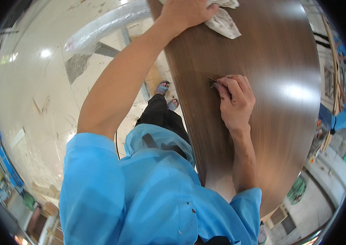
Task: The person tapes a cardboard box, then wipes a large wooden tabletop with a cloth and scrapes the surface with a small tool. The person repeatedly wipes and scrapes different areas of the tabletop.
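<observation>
A large dark brown wood-grain panel [271, 118] with a glossy face lies in front of me. At its far left edge, my left hand [187, 12] is closed on a crumpled whitish cloth [224, 24] that rests on the surface. The top of the picture cuts off part of that hand and the cloth. Nearer to me, my right hand [237, 96] is over the panel with its fingers pinched together. From its fingertips sticks out a small, thin dark piece [212, 80], too small to name. Dark smudges mark the fingers.
Left of the panel, a long roll wrapped in clear plastic [107, 24] lies on the pale tiled floor [38, 94]. Grey patches and scraps mark the floor. A person in blue [340, 118] is at the right rim. Below right sits a green bundle [297, 190].
</observation>
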A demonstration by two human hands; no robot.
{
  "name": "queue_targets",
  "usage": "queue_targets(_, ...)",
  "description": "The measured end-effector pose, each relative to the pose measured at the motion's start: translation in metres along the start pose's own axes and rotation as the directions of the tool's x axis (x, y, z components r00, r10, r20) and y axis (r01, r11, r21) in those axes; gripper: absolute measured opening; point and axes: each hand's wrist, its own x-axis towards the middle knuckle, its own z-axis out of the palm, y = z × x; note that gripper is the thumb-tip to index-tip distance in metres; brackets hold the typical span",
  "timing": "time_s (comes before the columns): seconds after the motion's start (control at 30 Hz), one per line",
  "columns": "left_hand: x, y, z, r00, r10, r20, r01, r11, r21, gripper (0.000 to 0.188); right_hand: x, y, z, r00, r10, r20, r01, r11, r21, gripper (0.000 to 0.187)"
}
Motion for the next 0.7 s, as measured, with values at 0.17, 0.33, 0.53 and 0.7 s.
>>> queue_targets(0.17,0.007,0.006,-0.003,0.998,-0.07,0.008,0.07,0.997,0.028,0.04,0.004,-0.006,0.0,0.95,-0.267,0.164,0.254,0.962,0.098,0.016)
queue_targets(0.33,0.024,0.025,-0.006,0.995,-0.096,0.008,0.095,0.994,0.05,0.038,0.012,-0.004,-0.02,0.853,-0.433,0.293,0.389,0.9,0.196,0.019)
queue_targets(0.53,0.032,0.037,-0.006,0.994,-0.105,0.02,0.104,0.994,0.037,0.04,0.012,0.002,-0.032,0.834,-0.483,0.266,0.442,0.874,0.199,0.022)
queue_targets(0.7,0.039,0.039,-0.011,0.991,-0.129,0.028,0.128,0.991,0.044,0.043,0.008,0.001,-0.038,0.831,-0.489,0.266,0.455,0.872,0.182,0.022)
